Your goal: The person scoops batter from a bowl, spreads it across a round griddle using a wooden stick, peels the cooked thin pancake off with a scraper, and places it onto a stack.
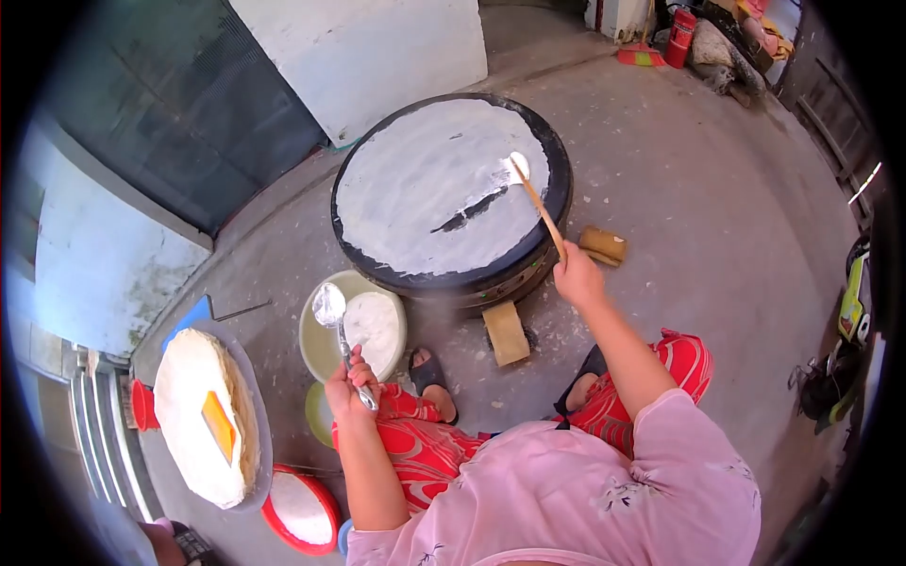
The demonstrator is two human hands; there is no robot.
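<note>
My left hand (pixel 352 385) is closed around the handle of a metal ladle (pixel 328 304), its bowl batter-coated and raised over the edge of a pale basin (pixel 309 335) of white batter (pixel 372 325). A wooden-handled spreader (pixel 541 206) is gripped in my right hand (pixel 578 276). Its white-coated head rests on the right part of a large round griddle (pixel 559 179). A thin white batter sheet (pixel 415 179) covers most of the black surface. Right of centre, a dark slanting gap shows through the sheet, just left of the spreader's head.
To the left, a stack of thin round pancakes (pixel 189 406) carries an orange-yellow scraper (pixel 218 424). A red basin (pixel 330 509) of white powder or batter sits below it. Wooden blocks (pixel 508 335) lie by the griddle. A fire extinguisher (pixel 679 40) and broom (pixel 642 55) stand far right.
</note>
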